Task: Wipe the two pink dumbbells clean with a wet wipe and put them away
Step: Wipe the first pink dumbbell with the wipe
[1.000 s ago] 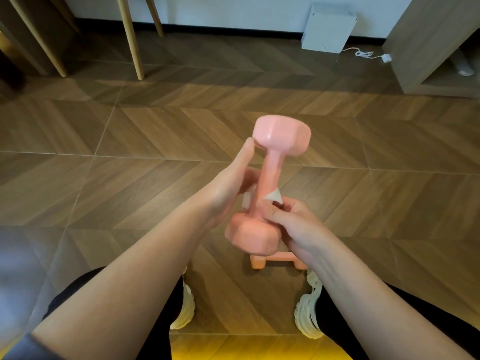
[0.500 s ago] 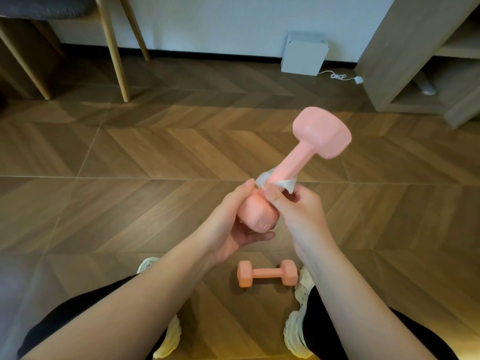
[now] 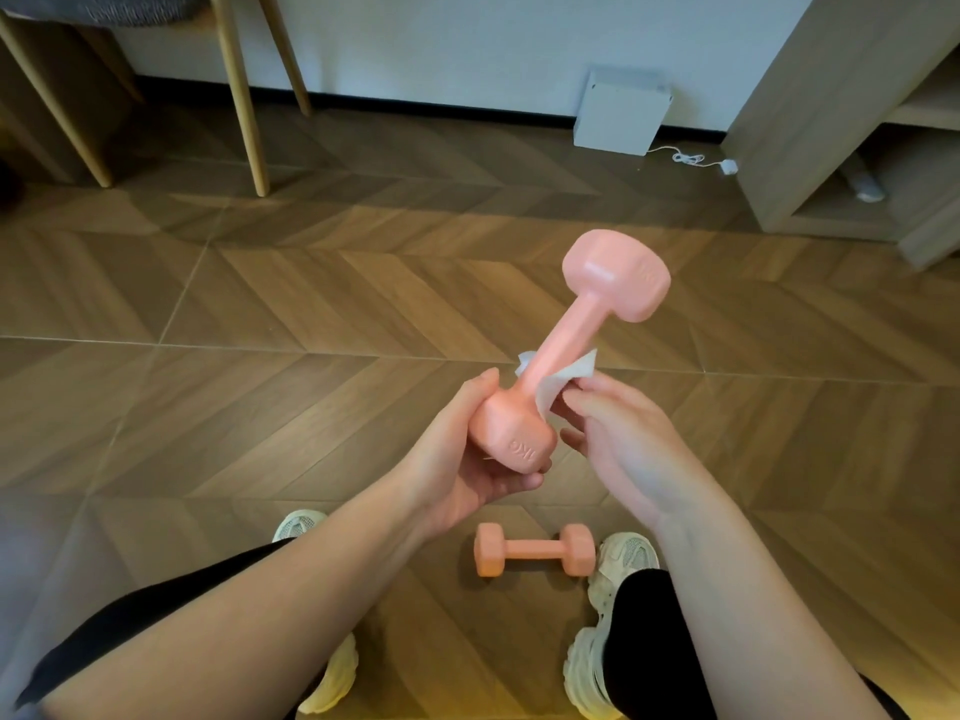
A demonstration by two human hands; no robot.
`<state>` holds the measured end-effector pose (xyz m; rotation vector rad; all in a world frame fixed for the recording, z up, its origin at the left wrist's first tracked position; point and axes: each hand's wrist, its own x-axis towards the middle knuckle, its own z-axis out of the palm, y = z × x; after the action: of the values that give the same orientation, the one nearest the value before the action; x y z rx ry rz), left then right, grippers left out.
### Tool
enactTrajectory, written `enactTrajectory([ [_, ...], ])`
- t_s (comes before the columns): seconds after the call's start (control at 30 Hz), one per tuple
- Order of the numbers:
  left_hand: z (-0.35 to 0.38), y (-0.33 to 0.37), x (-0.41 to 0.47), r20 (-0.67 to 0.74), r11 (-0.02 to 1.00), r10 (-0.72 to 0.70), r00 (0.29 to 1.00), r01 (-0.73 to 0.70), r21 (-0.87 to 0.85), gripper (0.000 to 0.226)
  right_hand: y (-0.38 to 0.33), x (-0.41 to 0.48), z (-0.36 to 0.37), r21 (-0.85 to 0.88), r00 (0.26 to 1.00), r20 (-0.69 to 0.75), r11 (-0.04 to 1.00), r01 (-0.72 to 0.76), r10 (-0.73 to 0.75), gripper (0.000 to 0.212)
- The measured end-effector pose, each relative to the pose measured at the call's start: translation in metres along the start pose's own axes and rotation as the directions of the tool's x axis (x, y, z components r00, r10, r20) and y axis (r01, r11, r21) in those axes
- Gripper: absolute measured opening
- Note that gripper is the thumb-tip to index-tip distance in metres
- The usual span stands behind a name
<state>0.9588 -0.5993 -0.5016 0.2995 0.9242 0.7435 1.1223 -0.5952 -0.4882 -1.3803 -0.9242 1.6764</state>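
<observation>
A pink dumbbell (image 3: pixel 574 335) is held in the air, tilted up to the right. My left hand (image 3: pixel 462 459) grips its lower head from below. A white wet wipe (image 3: pixel 558 381) is wrapped around the lower part of the handle, and my right hand (image 3: pixel 618 433) pinches that wipe with thumb and fingertips. The second pink dumbbell (image 3: pixel 535 549) lies flat on the wooden floor between my feet, close to my right shoe (image 3: pixel 623 558).
Wooden chair legs (image 3: pixel 241 90) stand at the back left. A white box (image 3: pixel 618 114) with a cable leans against the wall. An open wooden shelf unit (image 3: pixel 852 122) stands at the right. My left shoe (image 3: pixel 298 524) shows under my left forearm.
The held dumbbell tilted from nearly upright to leaning right. My left hand shifted to cup its lower head. The view rose, uncovering the floor dumbbell.
</observation>
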Motion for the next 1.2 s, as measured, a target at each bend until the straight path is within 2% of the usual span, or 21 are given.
enactTrajectory([
  [0.17,-0.001,-0.001,0.0,0.061,0.998,0.026,0.998,-0.03,0.057,0.046,0.003,0.005,0.001,-0.006,0.989,-0.145,1.0,0.011,-0.012,0.019],
  [0.33,0.002,-0.007,-0.001,0.135,0.974,0.087,0.987,-0.112,0.196,0.042,0.001,0.008,0.011,0.156,0.991,-0.131,0.987,0.026,-0.005,0.021],
  [0.37,0.002,-0.007,-0.001,0.127,0.965,0.104,0.986,-0.131,0.225,0.044,0.002,0.007,0.014,0.177,0.99,-0.138,0.984,0.033,-0.008,0.021],
  [0.5,0.004,-0.004,0.002,0.079,0.952,0.141,0.987,-0.157,0.261,0.055,0.016,0.003,0.026,0.032,0.989,-0.146,0.999,0.016,-0.012,0.026],
  [0.67,0.0,0.001,0.001,0.027,0.935,0.191,0.981,-0.191,0.298,0.068,0.015,0.005,0.033,0.087,0.989,-0.145,0.996,-0.022,0.034,0.018],
  [0.77,0.0,0.0,0.0,0.003,0.912,0.232,0.973,-0.218,0.347,0.066,0.011,0.005,0.034,0.164,0.982,-0.183,0.986,-0.012,0.042,0.025],
  [0.87,0.003,0.001,-0.003,0.007,0.887,0.267,0.964,-0.249,0.39,0.057,0.005,0.005,0.032,0.269,0.966,-0.255,0.963,0.03,0.041,0.06],
  [0.9,0.004,0.002,-0.003,0.012,0.877,0.282,0.959,-0.263,0.403,0.055,0.003,0.004,0.03,0.304,0.965,-0.261,0.951,0.062,0.02,0.058],
  [1.0,0.007,0.005,-0.003,0.015,0.85,0.323,0.946,-0.297,0.435,0.053,-0.003,0.004,0.024,0.345,0.953,-0.3,0.927,0.144,-0.036,0.019],
  [1.07,0.006,0.004,-0.002,0.006,0.824,0.348,0.938,-0.309,0.475,0.049,-0.008,0.006,0.018,0.386,0.936,-0.346,0.899,0.206,-0.066,0.015],
  [1.13,0.003,0.001,0.0,0.005,0.782,0.391,0.92,-0.335,0.525,0.046,-0.014,0.008,0.014,0.495,0.929,-0.362,0.831,0.255,-0.07,0.021],
  [1.2,0.0,-0.003,0.002,0.027,0.692,0.475,0.879,-0.393,0.606,0.047,-0.016,0.01,0.012,0.612,0.937,-0.347,0.748,0.255,-0.034,0.028],
])
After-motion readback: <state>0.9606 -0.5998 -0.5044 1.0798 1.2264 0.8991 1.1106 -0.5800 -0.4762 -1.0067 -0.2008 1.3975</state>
